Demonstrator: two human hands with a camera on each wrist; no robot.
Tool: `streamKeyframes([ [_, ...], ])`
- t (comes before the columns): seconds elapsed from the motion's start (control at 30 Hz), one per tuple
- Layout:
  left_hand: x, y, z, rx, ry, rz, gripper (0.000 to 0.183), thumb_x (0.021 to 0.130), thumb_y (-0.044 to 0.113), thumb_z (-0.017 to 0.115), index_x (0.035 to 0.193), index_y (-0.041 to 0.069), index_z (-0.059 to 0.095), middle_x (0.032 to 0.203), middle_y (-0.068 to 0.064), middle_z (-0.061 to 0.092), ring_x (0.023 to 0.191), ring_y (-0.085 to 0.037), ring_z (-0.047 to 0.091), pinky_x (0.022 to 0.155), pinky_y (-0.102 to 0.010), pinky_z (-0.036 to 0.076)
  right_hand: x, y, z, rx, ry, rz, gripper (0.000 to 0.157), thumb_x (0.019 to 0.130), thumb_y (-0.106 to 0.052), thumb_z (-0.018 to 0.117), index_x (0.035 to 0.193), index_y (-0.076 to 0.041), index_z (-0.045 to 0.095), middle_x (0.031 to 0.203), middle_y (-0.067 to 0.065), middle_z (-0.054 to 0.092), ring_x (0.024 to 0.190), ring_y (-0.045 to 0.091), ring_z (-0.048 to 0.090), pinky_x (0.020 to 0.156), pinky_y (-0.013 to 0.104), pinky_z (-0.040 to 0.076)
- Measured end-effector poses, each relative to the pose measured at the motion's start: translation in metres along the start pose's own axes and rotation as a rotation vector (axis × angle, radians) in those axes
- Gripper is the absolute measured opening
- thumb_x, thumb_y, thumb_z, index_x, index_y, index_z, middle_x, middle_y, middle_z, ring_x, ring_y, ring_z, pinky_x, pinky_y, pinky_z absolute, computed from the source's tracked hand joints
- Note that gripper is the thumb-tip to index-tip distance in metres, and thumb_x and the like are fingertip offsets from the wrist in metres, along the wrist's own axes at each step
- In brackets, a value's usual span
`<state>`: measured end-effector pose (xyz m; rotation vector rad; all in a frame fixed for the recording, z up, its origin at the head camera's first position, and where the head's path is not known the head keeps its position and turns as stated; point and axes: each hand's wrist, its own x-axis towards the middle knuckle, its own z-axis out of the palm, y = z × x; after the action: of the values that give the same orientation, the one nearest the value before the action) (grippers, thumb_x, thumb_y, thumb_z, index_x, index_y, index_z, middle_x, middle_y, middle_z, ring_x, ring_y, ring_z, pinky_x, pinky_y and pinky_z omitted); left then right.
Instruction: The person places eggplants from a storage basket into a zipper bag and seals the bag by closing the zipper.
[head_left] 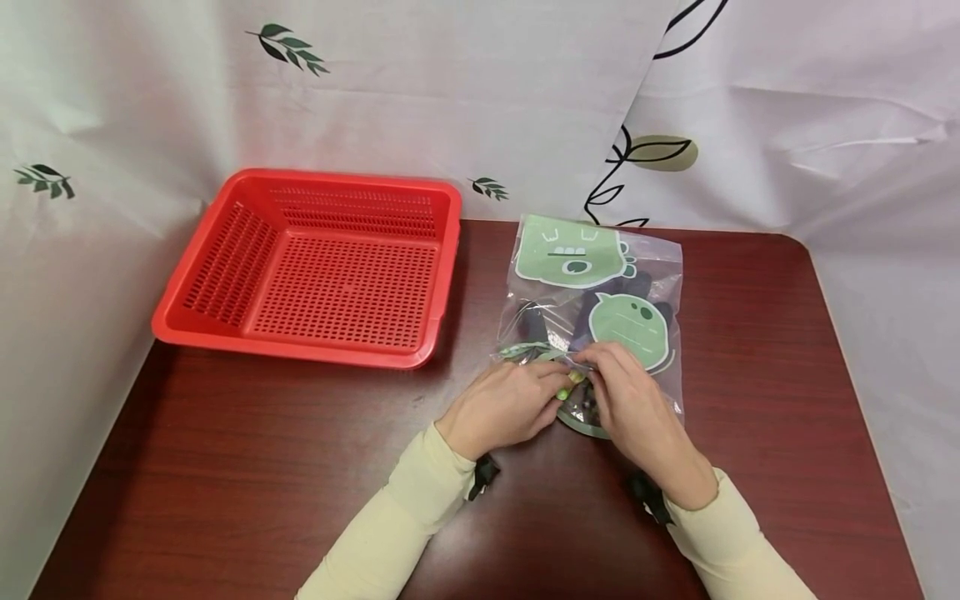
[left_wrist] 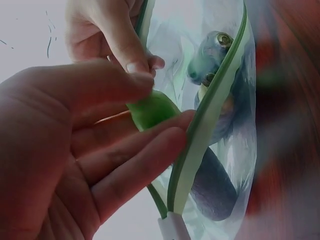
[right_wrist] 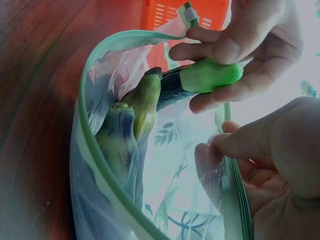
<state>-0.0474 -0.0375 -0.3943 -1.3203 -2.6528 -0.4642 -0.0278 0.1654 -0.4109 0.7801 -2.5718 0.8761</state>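
A clear zip bag (head_left: 652, 258) with green cartoon prints lies on the table, its mouth spread toward the person. At that mouth my left hand (head_left: 510, 404) pinches the bright green end of an eggplant (right_wrist: 212, 77), whose dark body runs down inside the bag. Thumb and fingers of my right hand (head_left: 637, 408) grip the bag's near edge, the thumb reaching inside. Two more eggplants, one with a greenish-yellow neck (right_wrist: 147, 105) and one with a purple-streaked neck (right_wrist: 117, 145), stand inside, stem ends toward the opening. In the left wrist view the white zip slider (left_wrist: 173, 227) sits at one end.
A red perforated plastic basket (head_left: 348, 287) stands at the back left of the dark wooden table (head_left: 300, 450). White cloth with leaf prints (head_left: 375, 100) hangs behind the table and along its sides.
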Motion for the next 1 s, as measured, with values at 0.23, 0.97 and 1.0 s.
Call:
streamKeyframes([
  [0.23, 0.002, 0.005, 0.005, 0.025, 0.007, -0.047, 0.017, 0.091, 0.016, 0.067, 0.106, 0.014, 0.074, 0.109, 0.003, 0.071, 0.084, -0.014, 0.071, 0.063, -0.034, 0.056, -0.001, 0.0, 0.0, 0.0, 0.005, 0.003, 0.03, 0.086, 0.016, 0.064, 0.112, 0.004, 0.062, 0.11, 0.013, 0.062, 0.108, 0.027, 0.059, 0.094, 0.036, 0.045],
  [0.97, 0.001, 0.013, 0.008, 0.222, 0.03, -0.136, 0.011, 0.09, 0.01, 0.065, 0.089, 0.017, 0.073, 0.099, 0.007, 0.07, 0.059, -0.018, 0.064, 0.05, -0.035, 0.05, -0.001, 0.001, 0.001, 0.006, -0.003, -0.001, 0.029, 0.085, 0.016, 0.063, 0.112, 0.003, 0.062, 0.111, 0.013, 0.062, 0.108, 0.027, 0.059, 0.094, 0.037, 0.045],
  [1.0, 0.001, 0.013, 0.009, 0.228, 0.032, -0.137, 0.012, 0.09, 0.01, 0.065, 0.089, 0.018, 0.073, 0.098, 0.007, 0.07, 0.059, -0.018, 0.064, 0.05, -0.035, 0.05, -0.001, 0.001, 0.001, 0.006, -0.004, -0.001, 0.03, 0.085, 0.016, 0.063, 0.112, 0.003, 0.062, 0.111, 0.013, 0.062, 0.107, 0.027, 0.059, 0.094, 0.037, 0.045],
])
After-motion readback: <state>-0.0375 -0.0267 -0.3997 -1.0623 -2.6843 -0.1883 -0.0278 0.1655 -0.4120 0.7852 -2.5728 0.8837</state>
